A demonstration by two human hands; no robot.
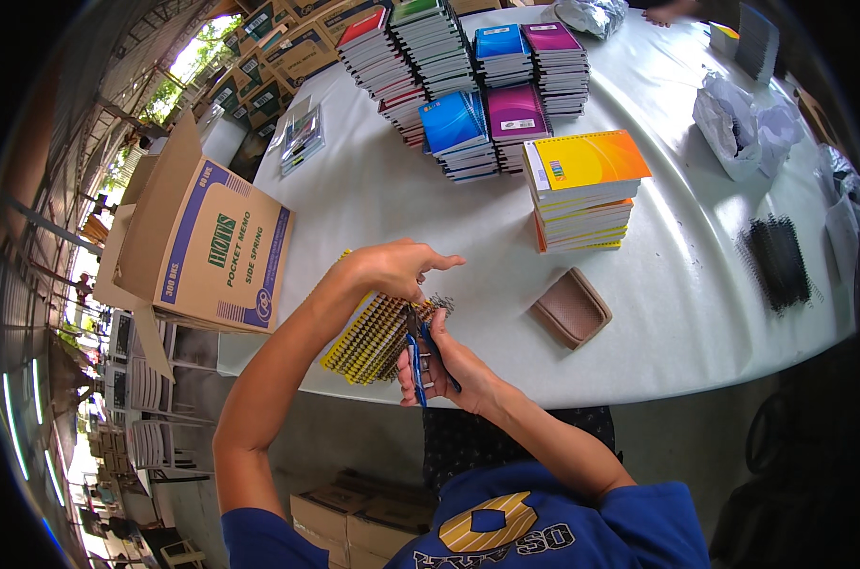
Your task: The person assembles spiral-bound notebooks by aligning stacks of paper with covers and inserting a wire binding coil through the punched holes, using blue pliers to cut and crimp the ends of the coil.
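Observation:
A stack of yellow spiral notebooks (363,339) lies near the table's front edge, its dark coils facing me. My right hand (444,365) is closed around blue-handled pliers (415,353). The pliers' jaws point away from me, at the coil ends on the stack's right side. Over the far right corner of the stack is my left hand (399,268), one finger stretched out to the right. Its other fingertips reach down to the coils, partly hidden. Loose dark wire ends (441,303) stick out between my hands.
Left stands an open cardboard box (223,248). Notebook piles rise at the back, blue (456,123), purple (517,112) and orange-yellow (589,159). A brown pouch (572,308) lies right of my hands, black coils (776,264) farther right. Plastic bags (729,123) and another person's hand (670,13) are beyond.

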